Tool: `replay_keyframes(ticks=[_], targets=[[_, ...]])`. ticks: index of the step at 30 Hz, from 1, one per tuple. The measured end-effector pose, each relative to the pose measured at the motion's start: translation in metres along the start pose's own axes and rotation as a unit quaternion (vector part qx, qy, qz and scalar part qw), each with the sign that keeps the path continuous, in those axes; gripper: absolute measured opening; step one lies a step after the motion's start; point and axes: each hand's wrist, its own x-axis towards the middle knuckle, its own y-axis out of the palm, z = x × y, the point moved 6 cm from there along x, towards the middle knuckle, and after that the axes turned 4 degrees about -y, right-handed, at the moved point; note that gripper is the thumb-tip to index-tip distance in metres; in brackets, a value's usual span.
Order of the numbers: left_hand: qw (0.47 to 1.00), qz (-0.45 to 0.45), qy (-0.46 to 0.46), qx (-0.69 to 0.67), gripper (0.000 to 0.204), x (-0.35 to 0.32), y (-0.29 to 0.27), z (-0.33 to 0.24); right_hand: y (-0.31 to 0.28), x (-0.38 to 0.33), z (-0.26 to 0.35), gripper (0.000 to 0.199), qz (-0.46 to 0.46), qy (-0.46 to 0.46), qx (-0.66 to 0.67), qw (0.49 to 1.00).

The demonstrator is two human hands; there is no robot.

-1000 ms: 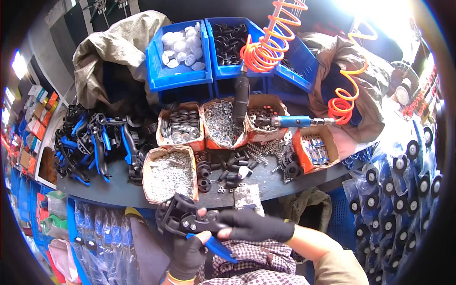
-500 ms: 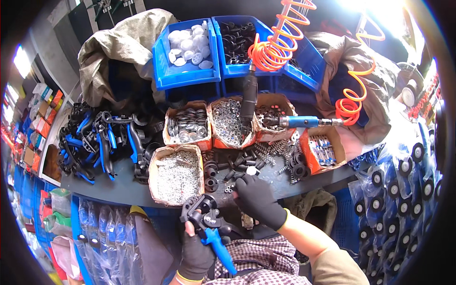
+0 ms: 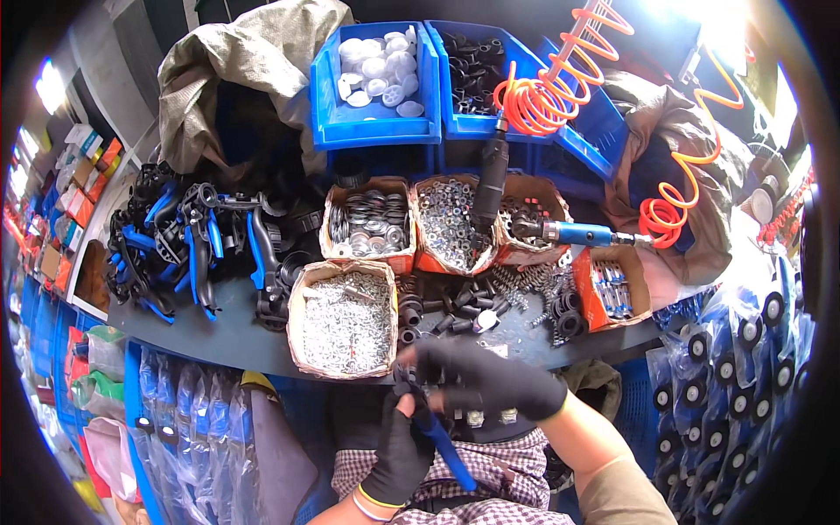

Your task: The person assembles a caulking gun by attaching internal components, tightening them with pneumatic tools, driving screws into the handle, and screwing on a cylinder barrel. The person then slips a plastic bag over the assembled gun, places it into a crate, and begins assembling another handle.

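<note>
cluttered workbench (image 3: 236, 337) ahead. just below its front edge, your gloved left hand (image 3: 398, 455) clamps black-and-blue handle part (image 3: 437, 433); your gloved right hand (image 3: 486, 381) pinches its top, fingers together.

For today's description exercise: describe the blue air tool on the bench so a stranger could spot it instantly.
Start at the grey workbench and its row of cardboard boxes. At the row's right end, the air tool lies across a box rim. Unlike the upright black tool beside it, it is blue and lies horizontal, joined to an orange coiled hose.
</note>
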Motion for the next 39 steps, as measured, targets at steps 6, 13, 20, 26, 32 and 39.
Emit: replay_keyframes(ticks=[6, 13, 20, 26, 32, 39], targets=[[0.992, -0.114, -0.051, 0.016, 0.036, 0.006, -0.015, 0.001, -0.052, 0.085, -0.079, 0.013, -0.228, 0.092, -0.357, 0.901], [0.994, -0.091, -0.065, 0.015, 0.049, 0.008, -0.023, -0.004, -0.049, 0.102, -0.102, 0.015, -0.144, 0.21, -0.38, 0.889], [0.987, -0.119, -0.093, 0.046, 0.041, 0.026, -0.024, -0.005, -0.047, 0.107, -0.094, 0.018, -0.184, 0.196, -0.448, 0.853], [0.994, -0.072, -0.078, 0.025, 0.038, 0.028, -0.018, -0.008, -0.059, 0.093, -0.061, 0.018, -0.209, 0.173, -0.458, 0.846], [0.994, -0.007, -0.1, -0.044, 0.03, 0.038, 0.011, -0.01, -0.084, 0.069, -0.048, 0.014, -0.2, 0.135, -0.42, 0.875], [0.995, 0.027, 0.018, 0.091, 0.037, 0.04, 0.054, -0.026, -0.091, 0.016, -0.055, 0.004, -0.308, 0.108, 0.071, 0.943]])
